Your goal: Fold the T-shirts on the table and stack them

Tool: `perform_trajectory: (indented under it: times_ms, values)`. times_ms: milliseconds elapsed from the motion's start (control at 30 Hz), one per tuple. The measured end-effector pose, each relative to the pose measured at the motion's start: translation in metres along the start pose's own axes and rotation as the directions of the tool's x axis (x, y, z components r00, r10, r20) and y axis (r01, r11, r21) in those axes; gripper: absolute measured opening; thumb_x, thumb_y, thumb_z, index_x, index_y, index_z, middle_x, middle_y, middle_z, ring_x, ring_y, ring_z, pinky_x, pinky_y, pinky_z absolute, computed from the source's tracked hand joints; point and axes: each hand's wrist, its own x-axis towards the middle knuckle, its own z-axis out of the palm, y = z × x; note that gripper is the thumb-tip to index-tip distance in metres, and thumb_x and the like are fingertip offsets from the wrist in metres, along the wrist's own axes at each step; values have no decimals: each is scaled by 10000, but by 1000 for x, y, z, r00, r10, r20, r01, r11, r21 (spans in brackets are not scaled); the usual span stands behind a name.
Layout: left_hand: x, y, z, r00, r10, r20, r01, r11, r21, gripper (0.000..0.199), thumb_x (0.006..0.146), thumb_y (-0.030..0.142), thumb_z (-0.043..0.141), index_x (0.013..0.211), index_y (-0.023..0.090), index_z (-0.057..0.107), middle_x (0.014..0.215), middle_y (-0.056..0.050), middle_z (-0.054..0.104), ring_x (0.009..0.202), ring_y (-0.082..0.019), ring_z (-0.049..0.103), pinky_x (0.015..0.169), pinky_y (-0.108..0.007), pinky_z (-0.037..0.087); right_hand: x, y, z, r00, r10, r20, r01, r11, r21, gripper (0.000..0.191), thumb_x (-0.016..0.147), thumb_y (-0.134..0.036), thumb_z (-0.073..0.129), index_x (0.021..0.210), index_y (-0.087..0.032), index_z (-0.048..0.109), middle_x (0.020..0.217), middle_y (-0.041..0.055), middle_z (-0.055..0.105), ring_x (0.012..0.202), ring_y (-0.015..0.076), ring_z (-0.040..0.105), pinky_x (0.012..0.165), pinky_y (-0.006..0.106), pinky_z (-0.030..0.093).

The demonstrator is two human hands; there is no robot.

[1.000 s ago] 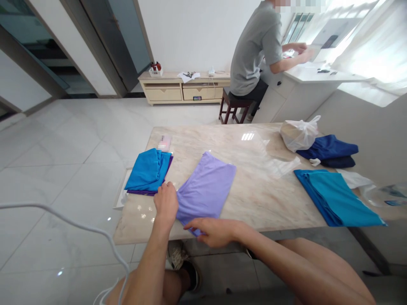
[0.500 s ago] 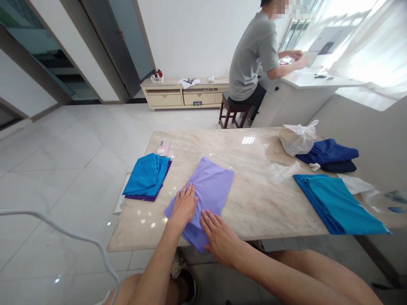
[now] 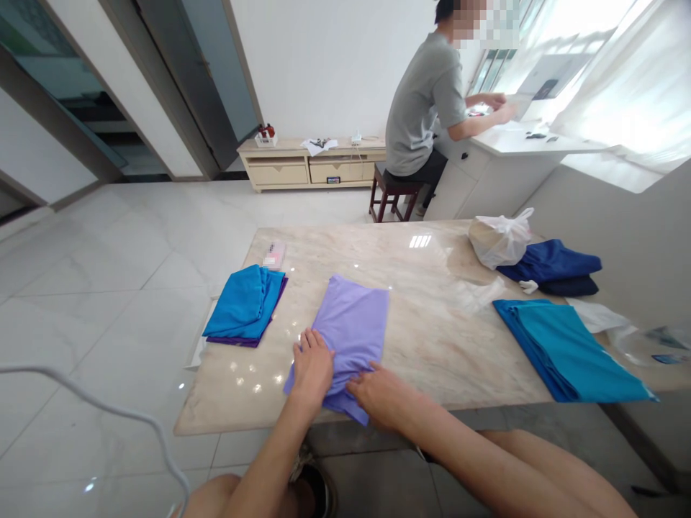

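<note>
A folded lavender cloth lies on the table in front of me, its near part creased and one corner reaching the table's front edge. My left hand rests on its left side, palm down with the fingers stretched out. At the near right side, my right hand has its fingers curled into the cloth, which bunches up beside them. The right fingertips are partly hidden in the folds.
Left on the marble-look table lies a blue folded cloth over a purple one, near a small pink pack. Teal folded cloth, dark blue cloth and a white plastic bag lie right. A person sits beyond.
The lavender cloth has turned a little, its far end swinging left. My right hand's fingers have gone from lying flat to curled in the cloth. My left hand has slid slightly nearer.
</note>
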Motion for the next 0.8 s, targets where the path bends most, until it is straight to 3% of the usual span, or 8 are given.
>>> perform_trajectory:
  times_ms: [67,133,200,300,433,667,800]
  values:
    - [-12,5,-4,1000,16,18,-16,1000,-16,493,1094,266,521,1496,-1,620,1557,-341,586,1452,-398,589,1099,-475,551,-4,12,-23,993,117,-17,-117,993,6,316,1067,-248,590,1320,-160,760,1110,185,828,1028,322,803,960,419,582]
    - [-17,2,-10,999,34,7,-34,997,-64,374,1092,242,516,1358,76,720,1394,-265,703,1302,-361,675,984,-423,588,-9,30,-44,958,271,-97,-266,962,61,288,1095,-274,551,1238,-160,773,1074,194,820,977,325,801,842,372,569]
    - [-13,-5,-15,999,33,-28,-36,991,-129,297,1088,220,523,1262,145,751,1286,-190,741,1232,-329,692,963,-396,576,-12,52,-59,893,410,-185,-393,911,123,279,1103,-230,513,1165,-160,776,1081,189,816,989,312,793,840,347,539]
    - [1,-15,-16,999,2,-53,-16,965,-263,249,1078,220,569,1257,175,736,1281,-144,738,1230,-286,696,976,-354,547,-12,84,-69,802,531,-276,-493,847,199,295,1091,-149,482,1139,-147,773,1120,175,818,1068,291,770,892,325,502]
    - [16,-15,-9,999,-42,-26,29,928,-372,214,1082,268,595,1233,197,728,1264,-113,749,1108,-267,750,890,-345,536,-7,110,-59,728,633,-262,-579,773,261,258,1055,-129,532,1100,-119,785,1099,161,828,1081,283,760,894,313,483]
    - [24,-16,-14,989,-142,42,148,923,-356,280,1073,321,639,1267,118,645,1162,-183,786,1104,-324,772,841,-350,502,10,112,-16,723,682,-115,-634,720,282,304,1064,-298,620,1201,-64,758,1204,215,803,1154,302,754,928,310,497]
    - [26,-18,-17,987,-129,94,152,940,-306,320,1097,375,596,1229,96,678,1173,-220,790,1145,-361,768,861,-370,507,16,109,-2,704,708,-53,-669,686,284,368,1072,-371,626,1216,-57,753,1241,240,788,1189,330,750,933,329,509]
